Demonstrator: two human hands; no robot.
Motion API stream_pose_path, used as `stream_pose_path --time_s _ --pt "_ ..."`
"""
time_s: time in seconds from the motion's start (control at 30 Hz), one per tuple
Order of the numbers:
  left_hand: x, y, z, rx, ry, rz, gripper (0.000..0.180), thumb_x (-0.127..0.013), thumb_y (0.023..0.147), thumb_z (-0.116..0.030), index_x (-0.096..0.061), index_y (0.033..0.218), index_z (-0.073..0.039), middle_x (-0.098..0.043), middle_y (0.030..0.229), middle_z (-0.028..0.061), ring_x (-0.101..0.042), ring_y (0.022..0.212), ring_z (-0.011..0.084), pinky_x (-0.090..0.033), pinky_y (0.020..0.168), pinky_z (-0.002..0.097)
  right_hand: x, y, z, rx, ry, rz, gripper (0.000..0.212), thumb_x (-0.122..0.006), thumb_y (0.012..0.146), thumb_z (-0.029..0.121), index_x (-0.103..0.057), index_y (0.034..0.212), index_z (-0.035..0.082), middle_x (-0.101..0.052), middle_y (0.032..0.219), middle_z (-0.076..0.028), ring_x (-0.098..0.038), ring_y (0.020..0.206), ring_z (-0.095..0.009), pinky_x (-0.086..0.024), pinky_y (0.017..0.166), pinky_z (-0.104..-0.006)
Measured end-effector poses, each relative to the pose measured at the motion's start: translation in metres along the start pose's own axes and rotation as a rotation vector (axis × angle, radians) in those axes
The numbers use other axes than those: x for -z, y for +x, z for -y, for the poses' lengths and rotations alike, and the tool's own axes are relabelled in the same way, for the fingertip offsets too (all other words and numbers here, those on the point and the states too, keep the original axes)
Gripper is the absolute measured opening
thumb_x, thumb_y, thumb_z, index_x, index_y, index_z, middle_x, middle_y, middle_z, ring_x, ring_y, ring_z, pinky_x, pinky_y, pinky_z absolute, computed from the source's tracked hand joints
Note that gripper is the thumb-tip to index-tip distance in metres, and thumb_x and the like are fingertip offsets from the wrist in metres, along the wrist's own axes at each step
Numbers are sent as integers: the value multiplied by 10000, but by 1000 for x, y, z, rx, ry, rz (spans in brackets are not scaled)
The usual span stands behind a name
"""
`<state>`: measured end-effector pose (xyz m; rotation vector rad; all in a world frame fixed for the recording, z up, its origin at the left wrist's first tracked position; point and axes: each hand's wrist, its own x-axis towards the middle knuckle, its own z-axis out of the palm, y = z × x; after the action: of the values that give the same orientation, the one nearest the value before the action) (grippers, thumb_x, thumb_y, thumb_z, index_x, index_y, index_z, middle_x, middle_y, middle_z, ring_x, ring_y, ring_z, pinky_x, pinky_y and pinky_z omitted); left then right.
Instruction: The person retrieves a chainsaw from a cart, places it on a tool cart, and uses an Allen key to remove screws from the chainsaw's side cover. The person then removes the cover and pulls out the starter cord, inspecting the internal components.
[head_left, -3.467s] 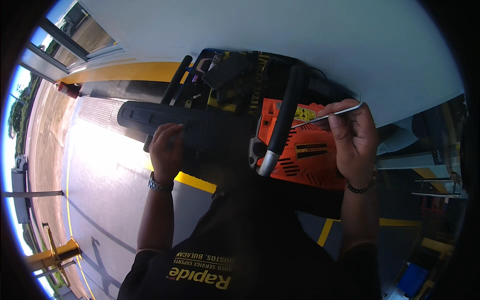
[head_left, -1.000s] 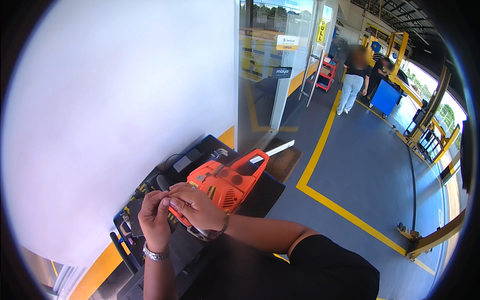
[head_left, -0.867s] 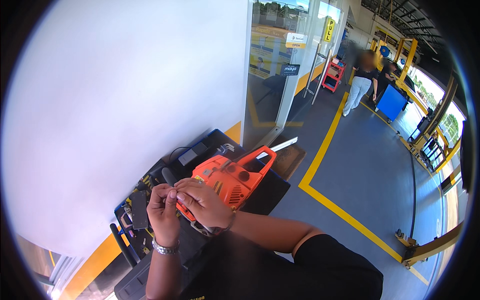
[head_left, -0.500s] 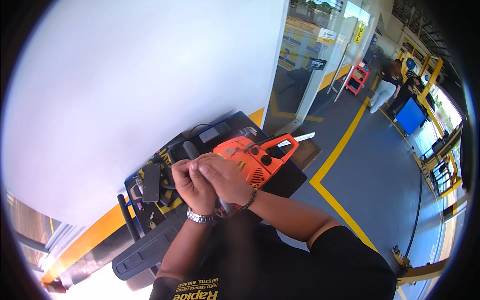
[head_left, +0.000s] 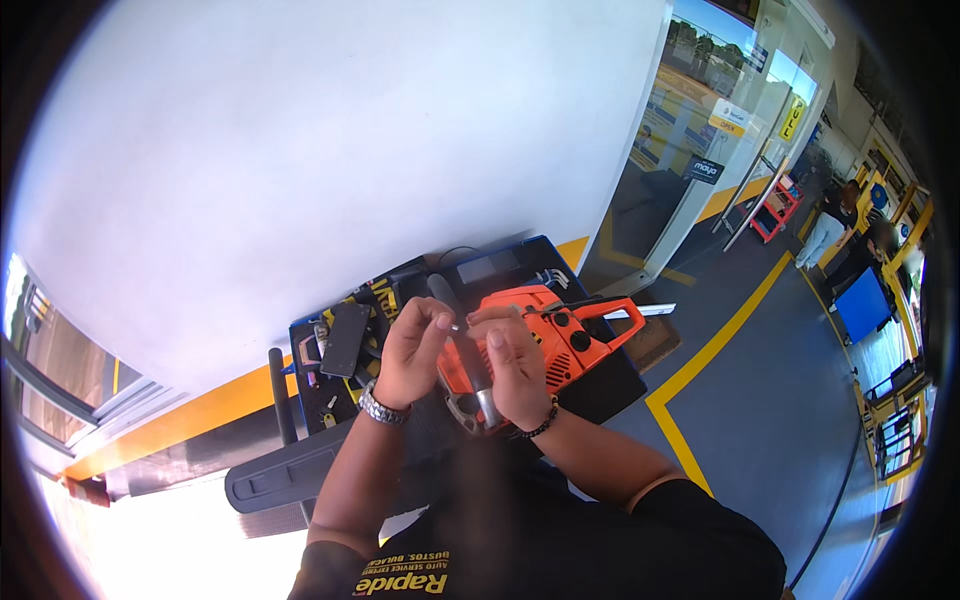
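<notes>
My left hand [head_left: 412, 345], with a metal watch at the wrist, is closed in a pinch on a small shiny metal piece [head_left: 455, 327], too small to name. Just right of it, my right hand [head_left: 520, 370] is raised with bent fingers and the thumb apart from them; nothing shows in it. Its fingertips are somewhat blurred. Both hands hover over an orange chainsaw [head_left: 592, 352] lying on a black cart top [head_left: 612, 388]. The chainsaw's dark bar handle [head_left: 468, 358] passes between my hands, ending in a silvery part below.
Left on the cart lie a flat dark rectangular thing [head_left: 345, 340] and small loose items; hex keys [head_left: 555, 278] lie at the back. A long black plastic piece [head_left: 310, 475] juts out near me. White wall [head_left: 330, 130] behind, glass door [head_left: 690, 150] beyond, two people near a blue cabinet [head_left: 862, 305].
My hands were pressed together over the handle and have come apart, baring the small metal piece at my left fingertips. The surroundings have shifted rightward in view.
</notes>
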<state>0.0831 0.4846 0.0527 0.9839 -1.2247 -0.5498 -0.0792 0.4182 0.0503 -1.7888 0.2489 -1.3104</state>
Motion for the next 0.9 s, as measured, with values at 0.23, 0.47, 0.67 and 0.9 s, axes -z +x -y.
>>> stream_pose_path --time_s 0.23,0.47,0.67,0.9 --pt "11 6 9 97 -240 87 327 -588 1085 -331 -556 891 -70 -530 812 6 -409 640 78 -361 571 248 3 1 -11 -401 551 -154 312 -455 1133 265 -627 1088 8 -646 1092 -108 -639 1047 -199 -501 990 -377" --pt "13 0 21 59 -394 137 425 -632 1045 -428 -527 825 -80 -474 692 -2 -372 605 106 -296 553 262 8 -1 -18 -306 414 -16 270 -472 1119 215 -616 1123 -14 -609 1173 -122 -632 1090 -200 -499 1033 -387" --pt "0 -12 20 83 -271 -1 372 -628 1067 -323 -544 815 -63 -521 697 7 -416 621 90 -350 579 265 11 -2 -12 -282 342 15 241 -479 1101 181 -624 1119 -11 -582 1220 -132 -597 1126 -196 -469 1042 -365" --pt "-40 -26 1 16 218 -307 355 -649 1061 -272 -652 822 -8 -658 650 45 -581 615 60 -454 540 274 6 1 -7 -131 226 27 181 -572 1054 177 -611 1102 7 -577 1172 -100 -560 1039 -162 -457 934 -322"
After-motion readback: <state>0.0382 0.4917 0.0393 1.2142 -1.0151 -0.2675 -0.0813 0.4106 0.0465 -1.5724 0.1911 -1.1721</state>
